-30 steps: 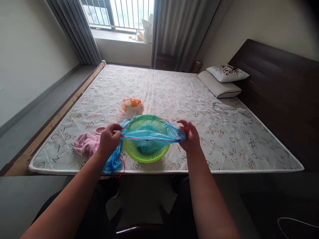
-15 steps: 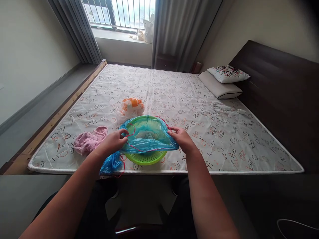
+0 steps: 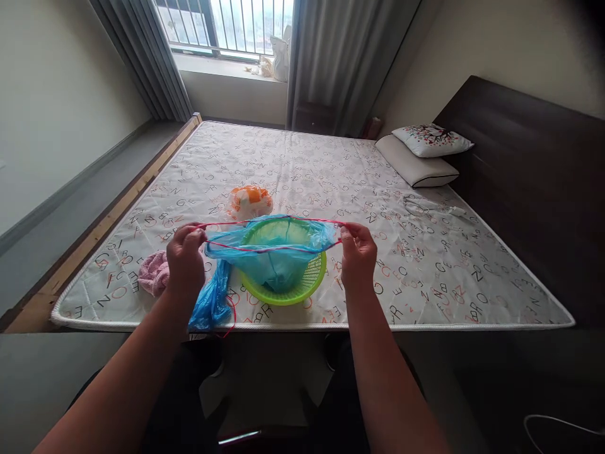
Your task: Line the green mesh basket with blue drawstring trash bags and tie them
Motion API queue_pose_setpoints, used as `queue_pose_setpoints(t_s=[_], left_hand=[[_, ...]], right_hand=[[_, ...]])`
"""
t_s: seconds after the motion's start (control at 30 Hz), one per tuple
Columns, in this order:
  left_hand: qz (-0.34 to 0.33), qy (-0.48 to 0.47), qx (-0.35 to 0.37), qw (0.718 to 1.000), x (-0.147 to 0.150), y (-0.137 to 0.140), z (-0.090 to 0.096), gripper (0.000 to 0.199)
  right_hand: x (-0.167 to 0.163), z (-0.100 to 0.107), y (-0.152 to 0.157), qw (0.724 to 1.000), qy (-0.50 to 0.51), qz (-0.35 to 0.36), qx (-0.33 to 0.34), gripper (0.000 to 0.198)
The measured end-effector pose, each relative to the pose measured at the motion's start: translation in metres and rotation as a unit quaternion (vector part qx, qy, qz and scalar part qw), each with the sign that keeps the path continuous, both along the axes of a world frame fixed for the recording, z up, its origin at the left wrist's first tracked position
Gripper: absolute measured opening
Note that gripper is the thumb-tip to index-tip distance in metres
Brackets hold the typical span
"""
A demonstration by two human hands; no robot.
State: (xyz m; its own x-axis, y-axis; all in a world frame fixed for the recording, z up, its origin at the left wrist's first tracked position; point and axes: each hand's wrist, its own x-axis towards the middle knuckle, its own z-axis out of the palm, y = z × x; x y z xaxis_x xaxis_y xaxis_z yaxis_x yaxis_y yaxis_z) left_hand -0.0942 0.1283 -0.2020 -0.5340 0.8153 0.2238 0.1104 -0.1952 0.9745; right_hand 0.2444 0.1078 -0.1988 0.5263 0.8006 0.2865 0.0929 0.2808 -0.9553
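A blue plastic drawstring bag (image 3: 278, 265) sits in a green plastic basket (image 3: 283, 297) near the mattress's front edge. Its red drawstring (image 3: 258, 251) is stretched between my hands, and the bag's mouth is narrowed. My left hand (image 3: 186, 252) is closed on the drawstring at the left, above a pink towel (image 3: 154, 273) that it partly hides. On the right, my right hand (image 3: 358, 252) grips the other end of the drawstring, clear of the basket's rim. Another crumpled blue bag (image 3: 212, 299) with a red string lies left of the basket.
Behind the basket rests an orange-and-white plastic bag (image 3: 250, 202) on the letter-patterned mattress (image 3: 331, 176). Two pillows (image 3: 420, 161) are stacked by the dark headboard (image 3: 524, 157). A coiled white cable (image 3: 418, 205) lies at the right.
My hands have moved apart, the left one further left and the right one slightly right. The drawstring has gone from slack to taut, and the bag's mouth has drawn narrower.
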Motion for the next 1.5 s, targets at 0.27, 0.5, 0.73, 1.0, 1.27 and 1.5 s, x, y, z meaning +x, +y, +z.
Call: queue_pose_setpoints(t_s=[0.27,0.5,0.73,1.0,1.27,1.5], left_hand=[[-0.051,-0.178,0.081,0.979,0.008,-0.003,0.029,0.022],[-0.194,-0.098,0.165,0.962,0.045,-0.038,0.063,0.03],[-0.303,-0.084,0.123,0.941,0.08,-0.065,0.061,0.034],[-0.444,-0.069,-0.047,0.892,0.084,-0.07,0.053,0.053],[-0.549,0.108,-0.047,0.827,0.076,-0.071,0.053,0.066],[-0.553,0.028,-0.051,0.831,0.087,-0.079,0.036,0.035]], right_hand=[[-0.013,0.046,-0.018,0.985,0.067,0.078,0.14,0.004],[-0.039,0.066,-0.047,0.941,0.041,0.289,0.174,0.016],[-0.065,0.058,-0.057,0.933,-0.04,0.356,0.028,0.056],[-0.068,0.061,-0.055,0.907,-0.124,0.399,-0.046,0.067],[-0.054,0.058,-0.046,0.883,-0.124,0.445,-0.088,0.07],[-0.036,0.073,-0.044,0.911,-0.22,0.349,0.003,0.008]])
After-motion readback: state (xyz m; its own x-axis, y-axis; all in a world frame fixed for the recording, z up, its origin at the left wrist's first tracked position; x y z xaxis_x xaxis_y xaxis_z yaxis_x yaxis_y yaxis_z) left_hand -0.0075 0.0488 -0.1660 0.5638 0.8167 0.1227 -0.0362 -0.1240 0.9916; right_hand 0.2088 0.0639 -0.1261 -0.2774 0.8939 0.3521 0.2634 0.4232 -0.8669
